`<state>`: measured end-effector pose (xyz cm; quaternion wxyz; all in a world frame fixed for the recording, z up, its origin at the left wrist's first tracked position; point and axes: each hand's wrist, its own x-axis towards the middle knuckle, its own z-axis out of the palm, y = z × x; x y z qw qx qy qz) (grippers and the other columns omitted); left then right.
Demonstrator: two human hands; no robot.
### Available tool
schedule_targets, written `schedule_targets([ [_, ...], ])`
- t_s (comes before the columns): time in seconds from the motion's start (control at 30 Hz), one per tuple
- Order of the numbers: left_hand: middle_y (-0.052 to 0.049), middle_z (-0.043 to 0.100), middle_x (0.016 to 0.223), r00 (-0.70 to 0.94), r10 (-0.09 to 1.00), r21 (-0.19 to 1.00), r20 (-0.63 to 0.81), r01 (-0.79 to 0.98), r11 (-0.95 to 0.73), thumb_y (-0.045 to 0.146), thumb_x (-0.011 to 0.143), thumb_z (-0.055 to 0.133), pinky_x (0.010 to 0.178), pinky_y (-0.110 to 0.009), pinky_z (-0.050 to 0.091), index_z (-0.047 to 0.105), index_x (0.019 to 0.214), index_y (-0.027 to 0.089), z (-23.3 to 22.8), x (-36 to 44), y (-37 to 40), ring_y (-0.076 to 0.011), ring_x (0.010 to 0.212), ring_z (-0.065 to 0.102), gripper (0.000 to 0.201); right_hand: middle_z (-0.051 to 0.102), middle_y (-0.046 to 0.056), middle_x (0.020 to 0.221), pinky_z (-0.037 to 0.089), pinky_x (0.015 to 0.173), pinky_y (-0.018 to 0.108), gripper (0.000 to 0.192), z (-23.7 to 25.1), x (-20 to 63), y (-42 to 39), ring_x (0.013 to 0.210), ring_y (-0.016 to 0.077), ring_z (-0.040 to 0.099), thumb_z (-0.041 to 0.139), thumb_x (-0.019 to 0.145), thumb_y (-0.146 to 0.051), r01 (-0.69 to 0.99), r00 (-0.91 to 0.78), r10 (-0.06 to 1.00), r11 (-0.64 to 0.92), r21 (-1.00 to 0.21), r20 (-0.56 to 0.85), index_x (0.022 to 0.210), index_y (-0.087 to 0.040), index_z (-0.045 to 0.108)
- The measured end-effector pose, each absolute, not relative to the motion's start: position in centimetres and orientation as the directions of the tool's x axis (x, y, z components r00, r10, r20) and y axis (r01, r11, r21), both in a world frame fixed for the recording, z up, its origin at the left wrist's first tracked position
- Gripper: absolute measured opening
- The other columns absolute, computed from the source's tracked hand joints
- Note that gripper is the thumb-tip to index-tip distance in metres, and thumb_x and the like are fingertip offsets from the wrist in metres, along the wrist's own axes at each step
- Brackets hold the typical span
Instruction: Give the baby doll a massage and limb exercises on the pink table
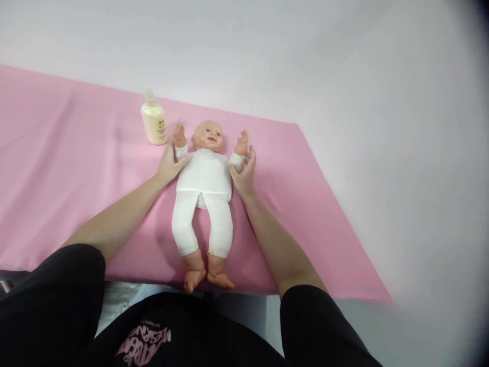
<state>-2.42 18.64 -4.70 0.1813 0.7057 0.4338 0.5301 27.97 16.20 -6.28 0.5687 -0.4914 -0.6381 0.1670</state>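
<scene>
both hands are out in front, one on each side of the doll [204, 176]. left hand [170, 165] lies flat with its fingers spread a little, touching the doll's side just under the doll's raised arm near the white sleeve. right hand [244, 173] does the same on the other side, fingers up and open, resting against the doll's other sleeve. neither hand pinches or grips anything; they just press softly at the doll's sides.

the doll lies on its back in the middle of the pink cloth [69, 168], head away from the person, feet close to the near edge. its two small arms stick up beside its head. it has a white top and white pants on, and its bare feet poke over the edge of the cloth.

a bottle [154, 121] of cream stands upright on the cloth, near the doll's head on the left side, close to the left hand but not touching it. its pump top is on.

so far, it looks like the doll is laid out and dressed, and the hands have just got hold of its sides. the bottle looks untouched. no cream shows on the hands or the doll, so i think most of the work is not done yet.
</scene>
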Motion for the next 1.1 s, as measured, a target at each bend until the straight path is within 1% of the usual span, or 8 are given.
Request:
schedule_targets([
  [0.13, -0.013, 0.076, 0.114, 0.211, 0.777, 0.621, 0.593, 0.494, -0.608, 0.061, 0.086, 0.074, 0.115, -0.057, 0.053, 0.071, 0.113, 0.021, -3.1, -2.1, 17.0, -0.0357, 0.115, 0.071, 0.049, 0.064, 0.015, 0.132, 0.050, 0.120, 0.058, 0.057, -5.2, 27.4, 15.2, 0.130, 0.0340, 0.062, 0.069, 0.088, -0.053, 0.466, 0.029, 0.759, 0.565, -0.681, 0.650, 0.136, -0.026, 0.055],
  [0.27, -0.010, 0.079, 0.114, 0.324, 0.778, 0.564, 0.539, 0.547, -0.619, 0.050, 0.078, 0.078, 0.114, -0.052, 0.053, 0.074, 0.107, 0.024, -2.3, -2.1, 16.0, -0.0339, 0.113, 0.071, 0.039, 0.068, 0.009, 0.107, 0.051, 0.116, 0.061, 0.032, -4.8, 27.4, 14.5, 0.113, 0.0347, 0.066, 0.072, 0.086, -0.054, 0.485, -0.155, 0.745, 0.630, -0.607, 0.649, 0.105, -0.029, 0.064],
  [0.4, -0.012, 0.078, 0.122, 0.311, 0.786, 0.580, 0.534, 0.542, -0.608, 0.051, 0.083, 0.072, 0.115, -0.054, 0.053, 0.071, 0.120, 0.021, -2.6, -2.0, 16.2, -0.0361, 0.118, 0.071, 0.048, 0.070, 0.012, 0.128, 0.049, 0.122, 0.061, 0.054, -5.3, 27.3, 14.8, 0.128, 0.0352, 0.066, 0.064, 0.090, -0.064, 0.464, -0.158, 0.772, 0.609, -0.644, 0.616, 0.131, -0.029, 0.061],
  [0.47, -0.017, 0.073, 0.139, 0.260, 0.796, 0.611, 0.546, 0.526, -0.591, 0.055, 0.090, 0.067, 0.121, -0.057, 0.050, 0.062, 0.140, 0.017, -3.0, -1.9, 16.6, -0.0386, 0.131, 0.067, 0.062, 0.059, 0.017, 0.154, 0.041, 0.131, 0.060, 0.076, -5.7, 27.2, 15.2, 0.148, 0.0351, 0.056, 0.055, 0.095, -0.070, 0.459, -0.100, 0.794, 0.571, -0.680, 0.600, 0.155, -0.025, 0.044],
  [0.67, -0.024, 0.025, 0.181, 0.164, 0.830, 0.700, 0.533, 0.465, -0.542, 0.068, 0.104, 0.052, 0.140, -0.056, 0.020, 0.021, 0.173, 0.015, -5.3, -2.5, 19.1, -0.0370, 0.171, 0.024, 0.092, 0.012, 0.013, 0.186, 0.017, 0.142, 0.060, 0.088, -6.2, 27.3, 16.6, 0.174, 0.0261, 0.015, 0.027, 0.106, -0.072, 0.526, -0.011, 0.819, 0.492, -0.694, 0.573, 0.175, -0.025, -0.002],
  [0.77, -0.021, 0.023, 0.183, 0.130, 0.867, 0.738, 0.481, 0.474, -0.480, 0.069, 0.104, 0.051, 0.141, -0.057, 0.017, 0.026, 0.173, 0.017, -6.5, -3.2, 20.2, -0.0378, 0.172, 0.020, 0.090, 0.019, 0.010, 0.185, 0.017, 0.143, 0.060, 0.083, -6.4, 27.9, 17.1, 0.173, 0.0246, 0.022, 0.026, 0.106, -0.072, 0.541, -0.011, 0.839, 0.463, -0.702, 0.545, 0.175, -0.029, 0.009],
  [0.9, -0.020, 0.046, 0.172, 0.082, 0.924, 0.775, 0.374, 0.519, -0.360, 0.065, 0.104, 0.056, 0.137, -0.065, 0.024, 0.041, 0.169, 0.020, -6.9, -3.7, 20.5, -0.0430, 0.164, 0.038, 0.081, 0.040, 0.015, 0.177, 0.023, 0.140, 0.063, 0.080, -6.9, 28.6, 17.3, 0.167, 0.0298, 0.036, 0.039, 0.105, -0.070, 0.510, 0.030, 0.909, 0.345, -0.788, 0.417, 0.170, -0.024, 0.031],
  [1.1, -0.022, 0.055, 0.163, 0.025, 0.918, 0.814, 0.397, 0.453, -0.365, 0.063, 0.093, 0.075, 0.128, -0.061, 0.042, 0.037, 0.168, 0.019, -6.7, -3.7, 20.4, -0.0418, 0.149, 0.057, 0.095, 0.045, 0.017, 0.172, 0.030, 0.137, 0.063, 0.079, -6.9, 28.6, 17.0, 0.161, 0.0317, 0.043, 0.063, 0.096, -0.058, 0.389, 0.102, 0.921, 0.311, -0.867, 0.377, 0.163, -0.024, 0.037],
])
